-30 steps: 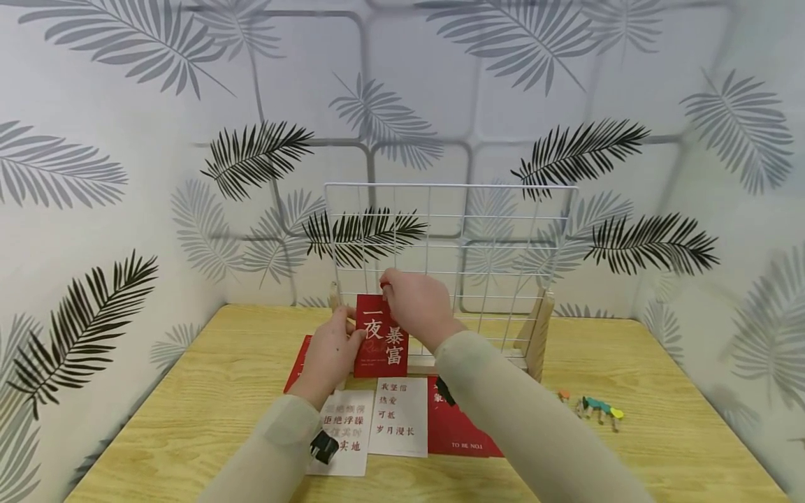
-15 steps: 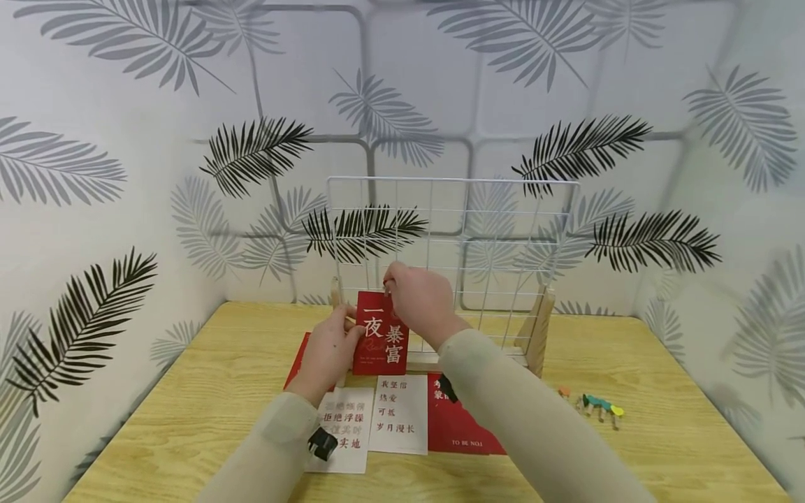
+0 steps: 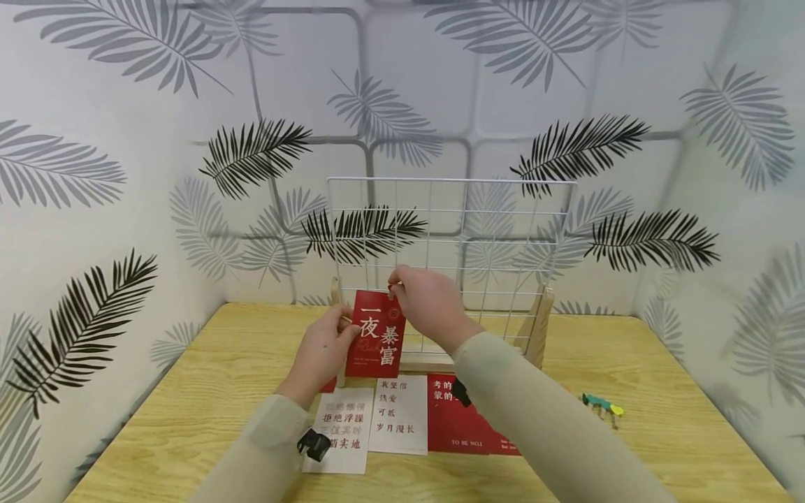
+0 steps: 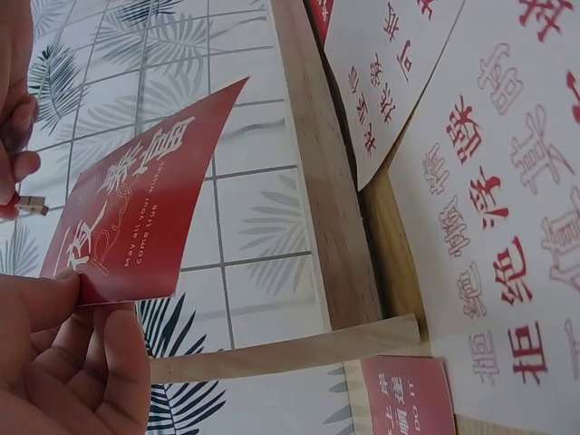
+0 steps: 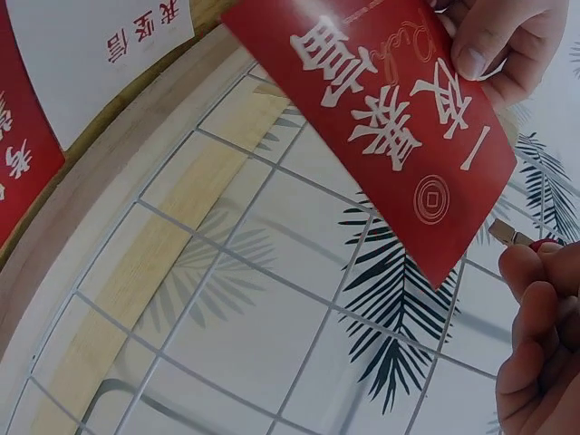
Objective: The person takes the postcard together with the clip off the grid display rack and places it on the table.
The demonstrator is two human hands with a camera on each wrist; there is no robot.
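My left hand (image 3: 319, 353) pinches a red card (image 3: 376, 339) with white characters by its left edge, thumb on the printed face. The card is held up, slightly tilted, in front of the lower left of a white wire grid (image 3: 462, 267). Between the thumb and fingers of my right hand (image 3: 437, 307) is a small wooden clothespin (image 5: 509, 233) with a red end. In the right wrist view, the clothespin stands apart from the card, beyond its upper edge. The left wrist view also shows the clothespin's wooden tip pointing toward the card.
Wooden feet (image 3: 537, 328) hold the grid upright on the wood-grain table (image 3: 170, 419). Before it lie a white card (image 3: 344, 436), a second white card (image 3: 399, 426) and a larger red card (image 3: 455, 423). Several coloured clothespins (image 3: 600, 404) lie at the right, partly behind the right sleeve.
My hands have drawn slightly apart: the left moved a little left with the red card, which tilts more, and the right moved a little right with the clothespin.
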